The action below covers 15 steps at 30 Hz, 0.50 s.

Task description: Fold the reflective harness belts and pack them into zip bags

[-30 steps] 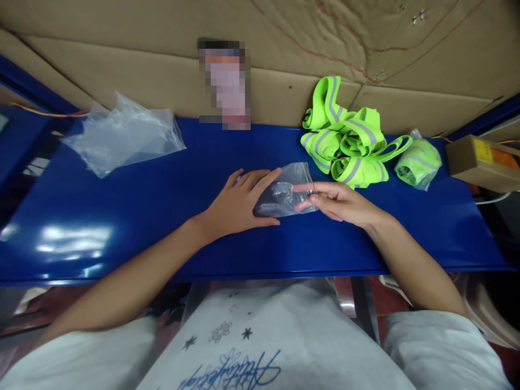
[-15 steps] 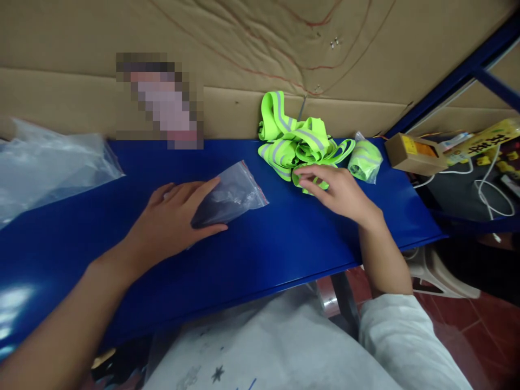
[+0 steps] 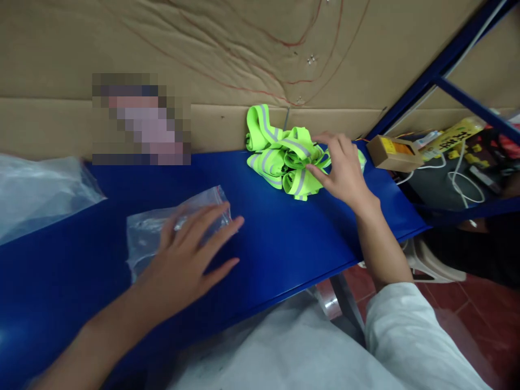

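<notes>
My left hand is spread flat above a clear zip-lock bag on the blue tabletop, covering part of it. Whether the palm presses on the bag cannot be told. At the right side of a loose heap of neon-yellow reflective straps is my right hand. Its thumb and fingers are apart and reach over the heap's edge, with no strap visibly gripped. Behind that hand, a bagged roll of the same strap is mostly hidden.
A larger clear plastic bag lies at the left. Cardboard lines the back of the blue table. To the right are a small cardboard box, a yellow packet, white cables and a pale stool.
The zip-lock bag now lies further left beneath my spread left hand, no longer between thumb and fingers. My right hand has moved from the heap's front to its right side. The view shifted slightly.
</notes>
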Tool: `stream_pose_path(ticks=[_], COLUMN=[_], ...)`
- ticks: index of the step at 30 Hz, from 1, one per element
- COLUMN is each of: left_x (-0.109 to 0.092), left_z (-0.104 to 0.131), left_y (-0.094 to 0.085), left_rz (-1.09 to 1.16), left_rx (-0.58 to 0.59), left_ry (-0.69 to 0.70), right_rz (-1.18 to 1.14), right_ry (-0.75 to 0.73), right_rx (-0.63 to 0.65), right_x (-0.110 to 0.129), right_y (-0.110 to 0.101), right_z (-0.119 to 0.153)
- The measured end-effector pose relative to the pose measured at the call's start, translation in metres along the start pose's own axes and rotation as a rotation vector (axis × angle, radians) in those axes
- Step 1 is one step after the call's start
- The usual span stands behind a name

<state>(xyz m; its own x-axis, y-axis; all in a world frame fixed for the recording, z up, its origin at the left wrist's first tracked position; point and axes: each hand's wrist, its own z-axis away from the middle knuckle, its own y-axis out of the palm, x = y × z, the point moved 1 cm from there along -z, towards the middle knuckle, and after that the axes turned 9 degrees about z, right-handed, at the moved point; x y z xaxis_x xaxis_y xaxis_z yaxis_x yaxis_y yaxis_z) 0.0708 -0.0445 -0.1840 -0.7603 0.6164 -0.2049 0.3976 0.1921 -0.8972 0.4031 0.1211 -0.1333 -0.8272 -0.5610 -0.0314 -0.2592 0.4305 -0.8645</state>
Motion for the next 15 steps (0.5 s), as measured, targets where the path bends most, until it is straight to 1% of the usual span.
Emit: stream_pose_path(ticks=[2, 4, 7, 9, 10, 12, 15], left_x=[-0.018, -0.025, -0.021, -0.017, -0.016, -0.014, -0.013], left_z=[-0.005, -0.005, -0.005, -0.005, -0.005, -0.006, -0.005], left_y=[0.008, 0.016, 0.025, 0.027, 0.028, 0.027, 0.027], left_rz=[0.009, 0.047, 0.097, 0.11, 0.118, 0.137, 0.167], left_rx=[0.006, 0.027, 0.012, -0.005, -0.01, -0.008, 0.014], left_ry=[0.158, 0.24, 0.257, 0.253, 0.252, 0.25, 0.251], right_rz=[-0.009, -0.094, -0.214, -0.229, -0.228, -0.25, -0.28], right_ry=[-0.011, -0.026, -0.053, -0.051, -0.044, -0.031, -0.016], right_rx=[0.078, 0.167, 0.335, 0.39, 0.38, 0.308, 0.224], right_x=[-0.008, -0.018, -0.03, -0.037, -0.04, -0.043, -0.043], right_y=[-0.008, -0.012, -0.004, 0.009, 0.017, 0.03, 0.042], right_z=[0.004, 0.014, 0.03, 0.035, 0.036, 0.034, 0.03])
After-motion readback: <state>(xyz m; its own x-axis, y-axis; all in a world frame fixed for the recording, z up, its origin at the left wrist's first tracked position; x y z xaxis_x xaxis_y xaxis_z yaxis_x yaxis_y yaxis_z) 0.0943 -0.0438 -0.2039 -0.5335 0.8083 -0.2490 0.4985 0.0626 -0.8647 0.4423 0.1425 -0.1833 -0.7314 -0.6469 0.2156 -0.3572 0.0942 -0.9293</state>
